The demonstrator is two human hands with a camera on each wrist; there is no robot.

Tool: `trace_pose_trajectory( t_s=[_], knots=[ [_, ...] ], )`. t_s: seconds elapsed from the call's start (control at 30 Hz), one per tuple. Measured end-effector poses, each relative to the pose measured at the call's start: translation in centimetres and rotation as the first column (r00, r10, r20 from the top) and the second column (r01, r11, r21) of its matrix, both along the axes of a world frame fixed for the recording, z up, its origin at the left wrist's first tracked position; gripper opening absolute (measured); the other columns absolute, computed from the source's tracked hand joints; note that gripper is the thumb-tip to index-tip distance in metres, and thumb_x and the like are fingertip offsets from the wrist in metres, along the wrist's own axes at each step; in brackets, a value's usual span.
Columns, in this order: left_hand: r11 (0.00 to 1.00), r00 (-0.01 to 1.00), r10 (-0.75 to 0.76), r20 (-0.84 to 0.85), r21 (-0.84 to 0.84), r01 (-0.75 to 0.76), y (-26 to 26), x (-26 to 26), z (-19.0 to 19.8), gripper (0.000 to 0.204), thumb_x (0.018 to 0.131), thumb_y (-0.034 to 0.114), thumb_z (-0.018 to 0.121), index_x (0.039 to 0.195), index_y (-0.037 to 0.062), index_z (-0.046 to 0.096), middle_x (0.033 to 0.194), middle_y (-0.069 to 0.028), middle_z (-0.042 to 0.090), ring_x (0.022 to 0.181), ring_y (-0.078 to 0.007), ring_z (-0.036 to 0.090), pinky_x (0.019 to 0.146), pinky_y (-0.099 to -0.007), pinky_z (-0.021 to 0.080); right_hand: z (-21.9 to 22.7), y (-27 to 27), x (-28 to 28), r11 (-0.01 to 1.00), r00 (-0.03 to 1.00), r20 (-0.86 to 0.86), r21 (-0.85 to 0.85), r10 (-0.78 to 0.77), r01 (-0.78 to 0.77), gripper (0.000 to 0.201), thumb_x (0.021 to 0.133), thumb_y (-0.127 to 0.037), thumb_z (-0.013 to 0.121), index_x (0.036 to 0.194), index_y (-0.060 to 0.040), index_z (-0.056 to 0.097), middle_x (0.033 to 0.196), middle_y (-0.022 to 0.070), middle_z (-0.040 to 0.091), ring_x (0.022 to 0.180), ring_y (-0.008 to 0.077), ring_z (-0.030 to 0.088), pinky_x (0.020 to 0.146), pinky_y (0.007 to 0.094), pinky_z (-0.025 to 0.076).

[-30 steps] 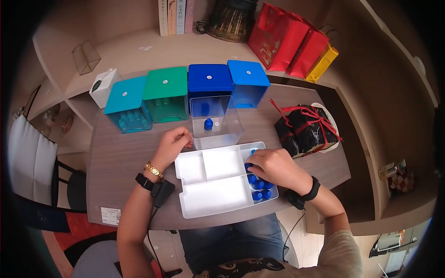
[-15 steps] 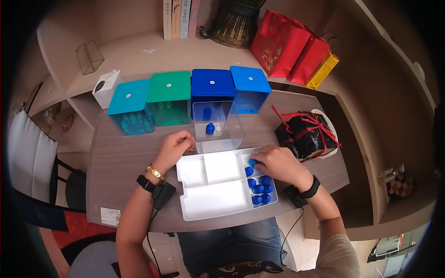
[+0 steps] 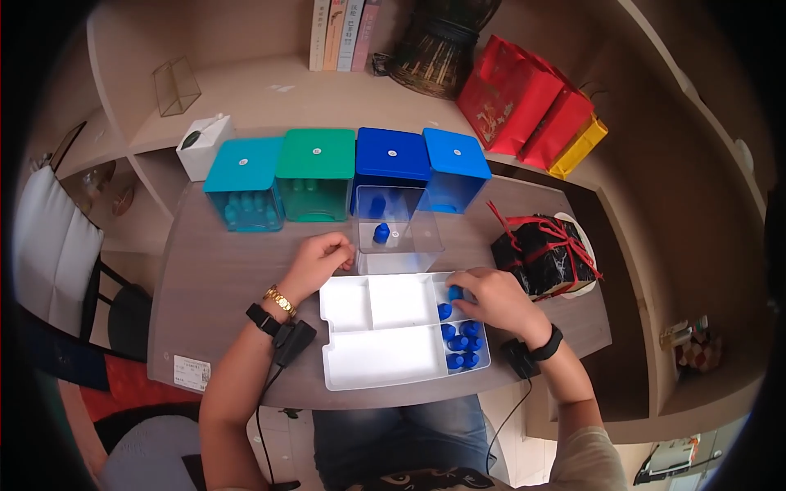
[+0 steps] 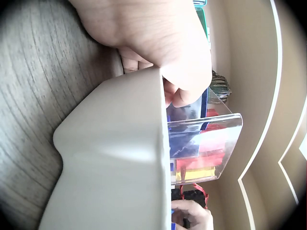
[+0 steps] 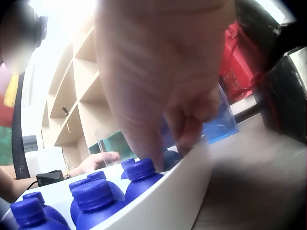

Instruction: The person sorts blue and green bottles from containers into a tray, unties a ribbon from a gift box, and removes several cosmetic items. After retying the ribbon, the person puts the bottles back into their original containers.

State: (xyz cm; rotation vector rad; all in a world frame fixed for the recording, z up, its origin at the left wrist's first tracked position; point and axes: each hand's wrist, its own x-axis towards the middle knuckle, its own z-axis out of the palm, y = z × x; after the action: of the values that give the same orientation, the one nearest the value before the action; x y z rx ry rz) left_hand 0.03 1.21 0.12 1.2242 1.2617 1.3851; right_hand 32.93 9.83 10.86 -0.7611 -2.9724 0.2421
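Note:
In the head view, my right hand [image 3: 501, 304] pinches a lighter blue bottle [image 3: 456, 292] at the back right compartment of the white tray [image 3: 383, 360]. Beside it stands a dark blue bottle [image 3: 444, 311], and several more [image 3: 458, 342] fill the front right compartment. The fingertips are partly hidden in the right wrist view, above dark blue caps [image 5: 140, 169]. Loosely curled and holding nothing, my left hand [image 3: 321, 260] rests by the clear box [image 3: 399, 260], where one dark blue bottle [image 3: 381, 233] stands. The left wrist view shows that hand [image 4: 148, 43] beside the tray's edge.
Behind the clear box stand lidded boxes in teal [image 3: 242, 164], green [image 3: 317, 152], dark blue [image 3: 393, 154] and light blue [image 3: 457, 154]. A black package with red ribbon [image 3: 547, 255] sits at the right. Red bags [image 3: 512, 98] and books [image 3: 344, 34] occupy the shelf.
My right hand has shifted from over the dark blue bottle to the lighter blue one at the back of its compartment. My left hand has stayed beside the clear box. The head view has shifted.

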Motion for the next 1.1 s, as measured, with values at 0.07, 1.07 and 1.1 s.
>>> trace_pose_trajectory(
  t_s=[0.07, 1.07, 1.1],
  knots=[
    [1.000, 1.000, -0.001, -0.003, -0.001, 0.001, 0.0, 0.0, 0.0, 0.015, 0.100, 0.010, 0.061, 0.090, -0.0009, 0.064, 0.084, -0.0026, 0.068, 0.078, -0.0088, 0.066, 0.073, -0.0252, 0.055, -0.1, 0.0, -0.1, 0.998, 0.997, -0.039, -0.019, -0.061, 0.060, 0.028, 0.079, -0.014, 0.078, 0.107, -0.0111, 0.070, 0.094, 0.0097, 0.070, 0.091, 0.0320, 0.069, 0.073, 0.0417, 0.056],
    [1.000, 1.000, 0.000, -0.029, 0.011, 0.001, 0.3, 0.0, -0.4, 0.016, 0.100, 0.012, 0.063, 0.090, -0.0008, 0.066, 0.081, -0.0015, 0.069, 0.075, -0.0069, 0.065, 0.069, -0.0243, 0.055, 0.6, 6.7, -16.1, 0.912, 0.924, 0.093, 0.148, 0.372, -0.382, 0.019, 0.082, -0.007, 0.073, 0.101, -0.0030, 0.072, 0.094, 0.0179, 0.071, 0.089, 0.0362, 0.071, 0.076, 0.0444, 0.056],
    [1.000, 1.000, -0.007, -0.021, 0.007, 0.007, 0.4, 0.0, -0.5, 0.016, 0.100, 0.012, 0.063, 0.090, -0.0009, 0.066, 0.082, -0.0016, 0.069, 0.075, -0.0070, 0.065, 0.070, -0.0243, 0.055, 0.4, 6.8, -16.5, 0.919, 0.924, 0.170, 0.144, 0.343, -0.368, 0.020, 0.083, -0.009, 0.074, 0.102, -0.0038, 0.073, 0.096, 0.0174, 0.072, 0.090, 0.0356, 0.070, 0.077, 0.0437, 0.056]
  ],
)
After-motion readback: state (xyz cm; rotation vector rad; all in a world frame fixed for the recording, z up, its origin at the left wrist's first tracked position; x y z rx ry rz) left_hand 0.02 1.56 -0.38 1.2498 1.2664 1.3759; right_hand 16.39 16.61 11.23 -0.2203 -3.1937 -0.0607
